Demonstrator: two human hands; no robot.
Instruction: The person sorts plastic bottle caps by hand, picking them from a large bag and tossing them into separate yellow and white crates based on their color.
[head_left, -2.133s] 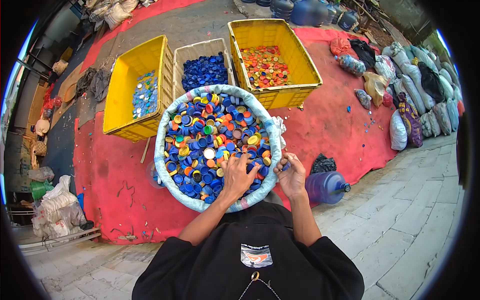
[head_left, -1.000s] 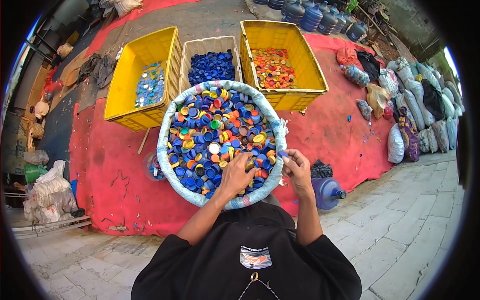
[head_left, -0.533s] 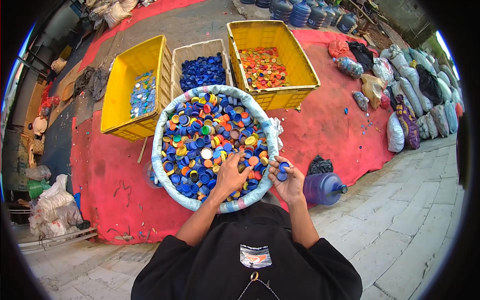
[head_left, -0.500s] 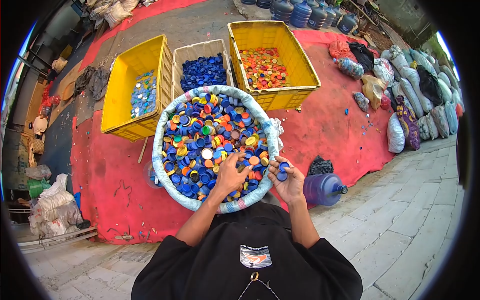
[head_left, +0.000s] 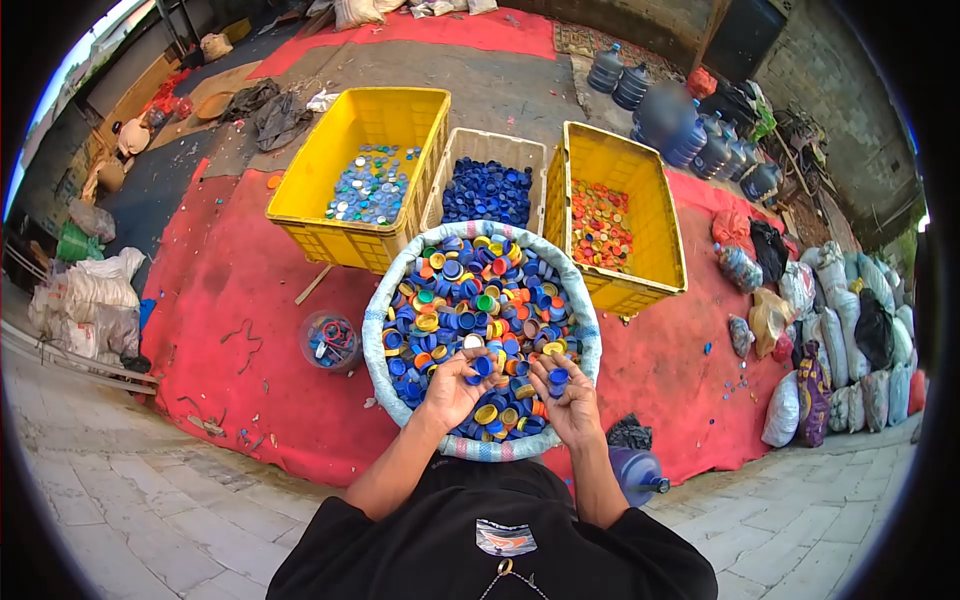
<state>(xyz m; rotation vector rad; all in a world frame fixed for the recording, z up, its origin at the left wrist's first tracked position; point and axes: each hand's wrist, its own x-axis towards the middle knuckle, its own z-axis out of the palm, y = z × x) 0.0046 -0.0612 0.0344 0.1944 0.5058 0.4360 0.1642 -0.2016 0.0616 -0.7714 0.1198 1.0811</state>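
"What's covering the ground?"

"Red sheeting (head_left: 225, 370) is spreading through the middle, and pale grey paving (head_left: 800, 500) is bordering its near side. A grey-brown floor (head_left: 490, 95) is stretching beyond, with a dark strip (head_left: 160, 190) running along the left."

"And around the edges?"

"A rough grey wall (head_left: 835, 105) is rising at the far right, and filled sacks (head_left: 783, 408) are crowding below it."

"Any light?"

"Bright daylight (head_left: 62, 78) is showing at the upper left."

Yellow crates (head_left: 330, 243): two
White crate (head_left: 500, 149): one
Sack-rimmed round container (head_left: 376, 330): one
Bottle caps (head_left: 467, 321) inside: too many to count
Hands (head_left: 452, 393): two
Water jug (head_left: 633, 472), near right: one
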